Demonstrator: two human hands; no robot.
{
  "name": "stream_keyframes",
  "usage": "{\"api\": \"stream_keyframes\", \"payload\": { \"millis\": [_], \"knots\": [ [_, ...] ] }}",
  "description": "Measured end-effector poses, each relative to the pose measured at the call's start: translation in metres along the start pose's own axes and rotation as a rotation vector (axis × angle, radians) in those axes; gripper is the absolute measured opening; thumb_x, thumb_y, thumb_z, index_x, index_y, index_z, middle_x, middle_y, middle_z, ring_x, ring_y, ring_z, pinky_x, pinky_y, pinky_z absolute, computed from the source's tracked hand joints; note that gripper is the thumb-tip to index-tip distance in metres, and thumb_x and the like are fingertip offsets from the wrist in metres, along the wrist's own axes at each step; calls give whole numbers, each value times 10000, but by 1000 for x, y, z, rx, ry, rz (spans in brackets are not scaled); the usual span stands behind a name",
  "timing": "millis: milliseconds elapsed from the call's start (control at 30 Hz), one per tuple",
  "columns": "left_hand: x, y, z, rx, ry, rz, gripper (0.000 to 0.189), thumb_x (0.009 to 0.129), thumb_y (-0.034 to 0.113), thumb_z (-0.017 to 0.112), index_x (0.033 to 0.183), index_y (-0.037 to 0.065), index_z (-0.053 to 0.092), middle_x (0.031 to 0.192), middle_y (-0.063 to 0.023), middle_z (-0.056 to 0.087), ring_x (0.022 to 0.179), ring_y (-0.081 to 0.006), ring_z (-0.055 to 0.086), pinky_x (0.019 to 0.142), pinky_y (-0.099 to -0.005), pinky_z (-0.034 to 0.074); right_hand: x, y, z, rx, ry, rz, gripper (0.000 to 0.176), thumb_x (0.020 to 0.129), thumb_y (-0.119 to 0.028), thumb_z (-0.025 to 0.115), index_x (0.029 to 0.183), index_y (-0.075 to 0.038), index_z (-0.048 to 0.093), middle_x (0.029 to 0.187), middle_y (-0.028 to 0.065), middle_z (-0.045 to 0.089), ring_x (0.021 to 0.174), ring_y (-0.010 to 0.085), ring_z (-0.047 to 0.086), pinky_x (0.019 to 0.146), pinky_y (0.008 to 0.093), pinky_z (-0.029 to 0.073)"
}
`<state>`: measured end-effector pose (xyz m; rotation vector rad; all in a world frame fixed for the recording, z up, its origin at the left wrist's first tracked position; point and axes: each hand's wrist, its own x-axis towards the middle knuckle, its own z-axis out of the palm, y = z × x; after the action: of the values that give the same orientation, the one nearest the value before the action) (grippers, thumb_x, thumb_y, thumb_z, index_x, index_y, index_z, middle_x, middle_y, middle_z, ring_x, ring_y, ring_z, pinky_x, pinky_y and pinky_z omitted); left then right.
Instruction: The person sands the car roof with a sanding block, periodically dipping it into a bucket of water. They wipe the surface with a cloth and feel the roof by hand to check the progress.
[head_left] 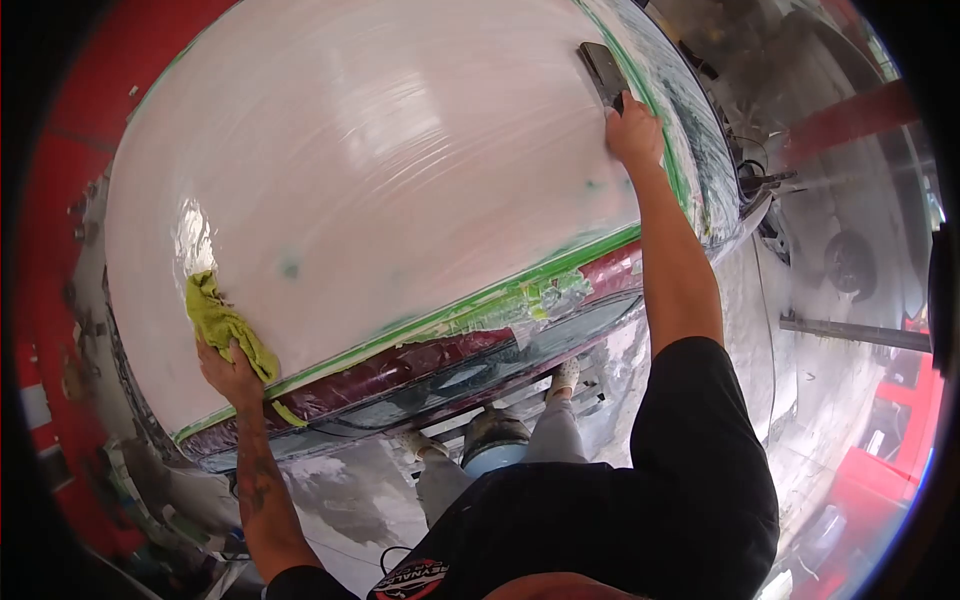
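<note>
A large pale, wet-looking panel (pixel 380 180) with streaks and a few green spots fills the upper view, edged with green tape (pixel 480 305). On its left part, my left hand (pixel 232 375) is closed on a yellow-green cloth (pixel 222 322) that lies against the surface near the lower left edge. A glossy wet patch shows just above the cloth. At the upper right, my right hand (pixel 636 132) grips the near end of a long dark sanding block (pixel 603 75), which rests on the panel beside the right-hand tape line.
Below the tape runs a dark red body strip (pixel 400 375) with torn masking film. A bucket (pixel 495 440) stands on the floor between my feet. Masked glass (pixel 690 120) lies along the right edge. A metal bar (pixel 855 332) and red structures are farther right.
</note>
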<state>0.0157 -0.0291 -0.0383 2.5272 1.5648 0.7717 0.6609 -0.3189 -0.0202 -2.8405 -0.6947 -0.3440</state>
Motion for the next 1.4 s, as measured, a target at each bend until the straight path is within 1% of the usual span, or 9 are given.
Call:
{"api": "stream_keyframes", "payload": {
  "millis": [267,433,667,767,933,1067,1200,1267,1400],
  "knots": [
    [-4,-9,2,-10,-5,-10,664,965,274,546,1534,0,341,1494,-247,441,1367,-422,409,1156,-517,257,-90,-30,-29,258,81,-474,595,829,-195,687,1404,-99,572,1307,173,596,1044,398,587,926,518,484],
    [-5,-6,3,-29,6,22,634,973,233,548,1519,-23,350,1466,-253,461,1339,-421,425,1134,-505,282,37,27,28,-6,131,-173,508,898,-182,599,1389,-52,565,1309,213,611,1062,415,584,941,482,481],
    [-5,-2,-2,-18,20,50,609,977,167,554,1508,-50,351,1469,-252,455,1341,-398,435,1144,-483,298,-59,-13,-16,238,107,-440,551,874,-183,631,1409,-67,570,1340,212,574,1070,421,559,969,498,467],
    [-8,-13,2,-108,-3,12,674,991,312,530,1535,-32,328,1526,-254,399,1412,-426,357,1176,-524,237,4,-6,5,169,112,-385,527,894,-195,615,1403,-68,572,1326,196,586,1082,405,560,975,492,464],
    [-10,-10,1,-103,-1,-26,677,989,312,532,1528,-43,329,1524,-256,401,1409,-425,361,1176,-518,240,124,-27,42,28,19,-122,504,921,-274,564,1387,-82,568,1252,221,637,1115,452,579,970,514,486],
    [-8,-9,-1,-139,-17,-14,677,986,320,534,1515,-54,340,1510,-253,412,1404,-419,369,1175,-509,242,30,-88,8,231,97,-509,516,880,-236,643,1374,-95,590,1259,193,623,1096,412,575,960,495,491],
    [-5,-14,3,-223,-38,-27,686,990,344,528,1512,-58,338,1499,-250,420,1400,-408,375,1176,-503,241,63,-81,11,257,78,-593,519,878,-228,646,1379,-101,598,1283,183,617,1088,388,578,966,475,493],
    [-11,-17,3,-295,-6,-63,708,995,382,526,1513,-58,331,1499,-249,418,1397,-402,380,1172,-502,247,134,-67,44,160,131,-481,490,930,-297,566,1376,-97,600,1249,216,637,1073,431,593,963,492,501],
    [-11,-5,0,-273,-4,-83,736,1000,445,510,1515,-50,331,1504,-254,409,1399,-414,370,1172,-518,240,257,-87,75,-56,-124,-100,435,934,-311,494,1324,-150,601,1288,236,620,1257,459,531,1018,531,476]
  ]
}}
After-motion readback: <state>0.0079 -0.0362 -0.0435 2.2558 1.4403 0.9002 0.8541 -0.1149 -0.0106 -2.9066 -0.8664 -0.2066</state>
